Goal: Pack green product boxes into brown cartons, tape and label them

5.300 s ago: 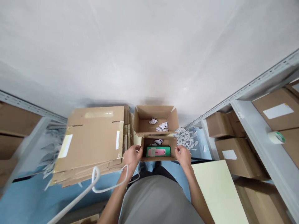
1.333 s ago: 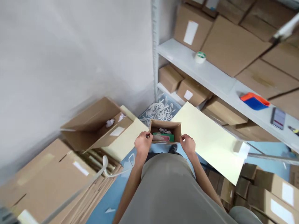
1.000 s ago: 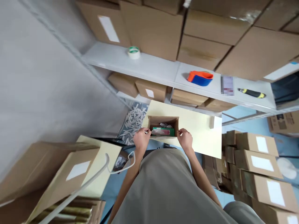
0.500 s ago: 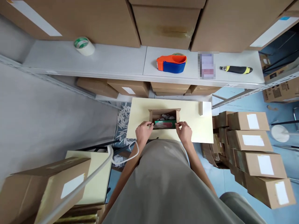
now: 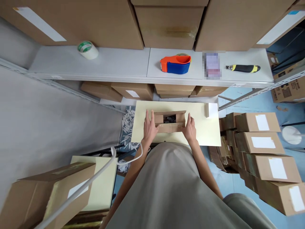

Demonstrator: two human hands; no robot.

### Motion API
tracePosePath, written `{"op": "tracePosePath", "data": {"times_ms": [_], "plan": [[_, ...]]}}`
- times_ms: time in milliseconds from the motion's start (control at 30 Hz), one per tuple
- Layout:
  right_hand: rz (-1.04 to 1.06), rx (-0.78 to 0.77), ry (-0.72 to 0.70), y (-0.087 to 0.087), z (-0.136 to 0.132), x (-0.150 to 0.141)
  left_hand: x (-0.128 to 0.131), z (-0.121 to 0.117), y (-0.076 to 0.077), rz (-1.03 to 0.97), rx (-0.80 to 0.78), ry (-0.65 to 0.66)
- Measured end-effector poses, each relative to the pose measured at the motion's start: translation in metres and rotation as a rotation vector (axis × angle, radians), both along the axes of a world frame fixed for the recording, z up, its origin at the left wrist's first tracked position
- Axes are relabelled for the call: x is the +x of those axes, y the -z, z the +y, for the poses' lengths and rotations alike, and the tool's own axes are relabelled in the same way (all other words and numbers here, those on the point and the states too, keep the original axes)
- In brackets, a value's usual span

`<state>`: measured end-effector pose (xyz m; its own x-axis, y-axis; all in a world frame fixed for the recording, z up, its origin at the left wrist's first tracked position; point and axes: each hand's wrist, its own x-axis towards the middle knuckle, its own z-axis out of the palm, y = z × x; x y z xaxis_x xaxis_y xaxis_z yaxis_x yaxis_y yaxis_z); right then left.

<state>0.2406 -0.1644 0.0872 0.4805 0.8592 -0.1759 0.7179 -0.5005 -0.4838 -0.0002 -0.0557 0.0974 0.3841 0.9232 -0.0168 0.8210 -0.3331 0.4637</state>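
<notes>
A small cardboard box (image 5: 169,128) stands on the pale yellow table in front of me. Its two end flaps and near flap are folded inward, and the far flap stands up. Through the gap in the middle, dark crumpled filler (image 5: 170,119) shows; anything beneath the flaps is hidden. My left hand (image 5: 149,129) is at the box's left end, fingers stretched forward and thumb at the near flap's corner. At the right end, my right hand (image 5: 190,128) is open too, its fingers pointing away from me and its thumb by the flap's other corner.
A white block (image 5: 211,110) sits on the table's (image 5: 202,133) right side. The shelf (image 5: 119,65) beyond carries a tape roll (image 5: 88,51), an orange-blue tape dispenser (image 5: 175,65) and a cutter (image 5: 243,68). Stacked cartons (image 5: 264,140) stand right; a white bent tube (image 5: 95,178) crosses lower left.
The box's end flaps and near flap have come down inward, covering the green-edged item seen inside before. Both hands have gone from pinching near the rim to outstretched fingers along the ends.
</notes>
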Motion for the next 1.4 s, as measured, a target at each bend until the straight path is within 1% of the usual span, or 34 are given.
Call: {"op": "tracePosePath", "data": {"times_ms": [100,167,267,367,433,533,633,733,800,833,900,967,1000,1033,1100,1167,1200,1267,1333,1400], "plan": [[-0.058,0.057,-0.079,-0.003,0.007,0.001,0.000,0.012,-0.006,0.036,0.031,0.122],[-0.089,0.064,-0.148,-0.003,0.006,0.003,-0.002,0.010,-0.007,0.045,0.033,0.142],[-0.120,0.019,-0.198,0.001,-0.001,0.006,-0.007,-0.002,-0.001,0.058,0.008,0.111],[-0.141,0.016,-0.194,0.009,-0.005,0.007,-0.009,-0.012,0.009,0.040,-0.038,0.026],[-0.154,0.040,-0.181,0.013,-0.005,0.008,-0.009,-0.015,0.015,0.022,-0.054,-0.021],[-0.162,0.051,-0.166,0.017,0.000,0.011,-0.008,-0.014,0.020,0.011,-0.062,-0.041],[-0.171,0.048,-0.198,0.017,0.004,0.014,-0.007,-0.010,0.020,0.026,-0.047,-0.031],[-0.210,0.073,-0.264,0.011,0.016,0.016,-0.001,0.000,0.012,0.068,-0.017,-0.003],[-0.275,0.174,-0.271,-0.004,0.038,0.018,0.009,0.014,0.000,0.074,0.019,0.011],[-0.314,0.248,-0.262,-0.016,0.054,0.020,0.016,0.024,-0.010,0.057,0.059,0.013],[-0.388,0.409,-0.239,-0.050,0.091,0.027,0.032,0.046,-0.035,-0.001,0.162,0.021],[-0.438,0.525,-0.242,-0.093,0.134,0.035,0.050,0.069,-0.069,-0.077,0.265,0.034],[-0.452,0.557,-0.247,-0.114,0.156,0.039,0.059,0.080,-0.087,-0.118,0.309,0.034],[-0.460,0.562,-0.255,-0.132,0.177,0.042,0.067,0.089,-0.105,-0.159,0.349,0.031],[-0.464,0.478,-0.290,-0.160,0.213,0.047,0.081,0.104,-0.137,-0.231,0.408,0.022],[-0.466,0.321,-0.324,-0.175,0.240,0.049,0.090,0.112,-0.160,-0.284,0.441,0.025],[-0.466,0.246,-0.341,-0.179,0.249,0.049,0.093,0.113,-0.168,-0.303,0.449,0.032],[-0.463,0.143,-0.372,-0.181,0.261,0.049,0.095,0.112,-0.174,-0.327,0.452,0.049],[-0.452,0.101,-0.388,-0.182,0.264,0.049,0.094,0.105,-0.169,-0.345,0.438,0.066],[-0.443,0.087,-0.385,-0.181,0.261,0.051,0.087,0.093,-0.155,-0.372,0.405,0.080]]}}
